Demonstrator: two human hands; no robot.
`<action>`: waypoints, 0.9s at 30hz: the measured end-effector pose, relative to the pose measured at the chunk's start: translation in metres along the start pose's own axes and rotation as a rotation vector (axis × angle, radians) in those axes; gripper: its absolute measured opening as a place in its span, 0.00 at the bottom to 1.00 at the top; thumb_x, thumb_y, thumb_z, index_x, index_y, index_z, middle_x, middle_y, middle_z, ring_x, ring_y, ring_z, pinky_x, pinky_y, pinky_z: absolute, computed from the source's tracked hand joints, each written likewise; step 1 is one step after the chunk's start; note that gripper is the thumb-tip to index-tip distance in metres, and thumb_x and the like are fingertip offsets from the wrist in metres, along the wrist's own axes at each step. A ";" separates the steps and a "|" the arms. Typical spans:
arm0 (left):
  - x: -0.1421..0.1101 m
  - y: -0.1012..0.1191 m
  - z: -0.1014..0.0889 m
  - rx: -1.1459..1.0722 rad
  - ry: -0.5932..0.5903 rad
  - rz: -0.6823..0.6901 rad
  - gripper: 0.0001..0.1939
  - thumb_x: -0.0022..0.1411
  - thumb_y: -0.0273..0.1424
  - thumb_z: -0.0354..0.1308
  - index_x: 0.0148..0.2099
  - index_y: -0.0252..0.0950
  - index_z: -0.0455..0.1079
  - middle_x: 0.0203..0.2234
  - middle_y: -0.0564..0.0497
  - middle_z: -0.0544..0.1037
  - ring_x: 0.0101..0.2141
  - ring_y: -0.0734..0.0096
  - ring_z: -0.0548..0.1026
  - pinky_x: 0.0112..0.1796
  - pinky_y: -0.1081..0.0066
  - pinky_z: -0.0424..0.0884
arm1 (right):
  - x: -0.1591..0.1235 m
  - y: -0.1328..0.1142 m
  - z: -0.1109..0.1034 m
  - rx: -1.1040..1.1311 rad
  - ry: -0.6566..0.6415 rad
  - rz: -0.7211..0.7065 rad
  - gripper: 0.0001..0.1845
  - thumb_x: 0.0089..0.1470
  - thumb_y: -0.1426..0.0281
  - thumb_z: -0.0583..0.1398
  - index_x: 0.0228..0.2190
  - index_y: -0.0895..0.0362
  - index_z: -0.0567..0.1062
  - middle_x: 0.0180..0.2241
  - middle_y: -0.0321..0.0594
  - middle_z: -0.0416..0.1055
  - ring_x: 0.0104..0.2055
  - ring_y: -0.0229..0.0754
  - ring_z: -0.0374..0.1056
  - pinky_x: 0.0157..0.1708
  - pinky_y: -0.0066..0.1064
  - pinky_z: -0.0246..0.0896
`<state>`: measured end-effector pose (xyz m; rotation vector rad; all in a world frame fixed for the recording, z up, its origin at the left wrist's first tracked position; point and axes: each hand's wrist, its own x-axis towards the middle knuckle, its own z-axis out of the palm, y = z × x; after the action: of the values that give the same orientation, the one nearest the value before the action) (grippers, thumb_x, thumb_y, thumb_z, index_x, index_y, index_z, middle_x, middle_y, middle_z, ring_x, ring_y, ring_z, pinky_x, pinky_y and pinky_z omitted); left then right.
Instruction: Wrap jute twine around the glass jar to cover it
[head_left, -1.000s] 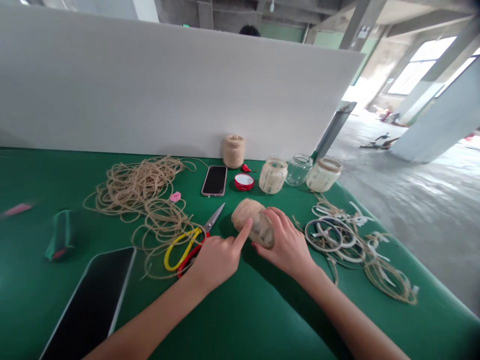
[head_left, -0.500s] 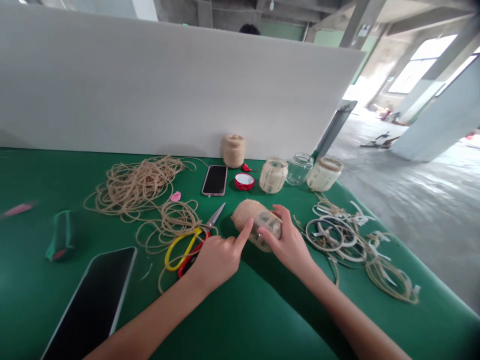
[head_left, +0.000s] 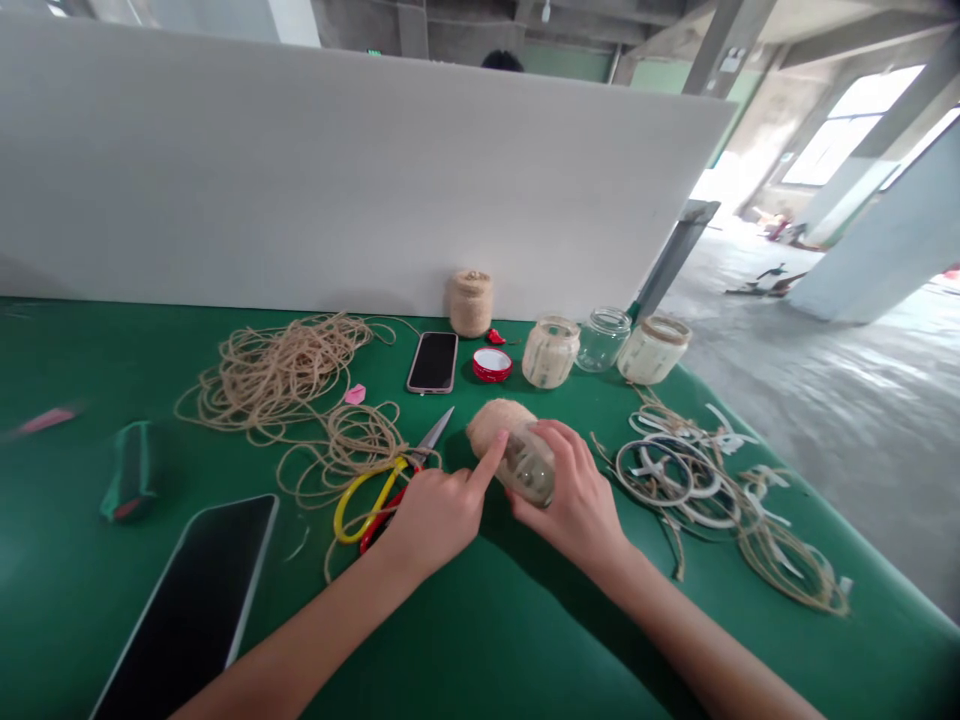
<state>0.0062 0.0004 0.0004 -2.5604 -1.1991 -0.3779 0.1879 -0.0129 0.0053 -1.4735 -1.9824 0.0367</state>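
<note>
My right hand (head_left: 577, 490) is wrapped round a glass jar (head_left: 531, 470), which lies tilted on its side. Tan twine (head_left: 499, 420) covers the jar's far left part in close turns; clear glass shows nearer my right palm. The index finger of my left hand (head_left: 442, 510) presses on the edge of the wound twine, while its other fingers curl closed. Loose twine (head_left: 367, 440) runs from a heap toward this hand, though the fingers hide where it passes. Scissors with yellow and red handles (head_left: 386, 495) lie just left of my left hand, partly under twine.
A large twine heap (head_left: 289, 365), a phone (head_left: 433, 362), a red tape roll (head_left: 492, 365) and a twine-wrapped jar (head_left: 471, 303) lie farther back. Other jars (head_left: 551, 352) stand right of them. Coiled cords (head_left: 705, 480) lie right, a tablet-like slab (head_left: 191, 600) left. A white panel (head_left: 337, 180) stands behind.
The jar has turned in my right hand, whose thumb and fingers have shifted their hold. The loose twine by the scissors has been drawn toward my left hand, which stays in place.
</note>
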 end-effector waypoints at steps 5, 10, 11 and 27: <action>0.001 -0.002 -0.003 0.014 -0.006 0.012 0.34 0.55 0.19 0.42 0.64 0.30 0.42 0.14 0.56 0.67 0.14 0.72 0.65 0.18 0.74 0.61 | 0.008 0.007 -0.003 0.268 -0.013 0.219 0.37 0.39 0.65 0.63 0.50 0.52 0.54 0.48 0.43 0.61 0.48 0.46 0.62 0.46 0.41 0.61; 0.001 -0.002 -0.002 0.018 0.022 0.022 0.35 0.54 0.19 0.43 0.64 0.33 0.42 0.14 0.57 0.66 0.15 0.73 0.65 0.19 0.74 0.62 | 0.013 0.020 0.000 0.565 -0.071 0.338 0.33 0.43 0.65 0.61 0.50 0.51 0.53 0.46 0.42 0.63 0.43 0.43 0.65 0.43 0.38 0.63; 0.001 -0.002 -0.002 0.013 0.033 0.024 0.35 0.54 0.19 0.43 0.64 0.33 0.41 0.14 0.57 0.66 0.15 0.73 0.66 0.19 0.74 0.62 | 0.014 0.022 0.002 0.613 -0.088 0.363 0.32 0.44 0.64 0.60 0.49 0.51 0.53 0.45 0.42 0.63 0.42 0.42 0.66 0.41 0.38 0.64; -0.001 0.005 -0.002 -0.017 0.036 0.040 0.34 0.56 0.20 0.43 0.64 0.29 0.39 0.15 0.56 0.68 0.15 0.71 0.66 0.18 0.73 0.60 | 0.008 0.001 -0.010 0.040 -0.157 -0.057 0.32 0.44 0.64 0.59 0.52 0.50 0.58 0.56 0.43 0.54 0.55 0.49 0.57 0.46 0.40 0.63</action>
<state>0.0091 -0.0037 0.0015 -2.5765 -1.1352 -0.4249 0.1929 -0.0090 0.0160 -1.4254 -2.1350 0.1713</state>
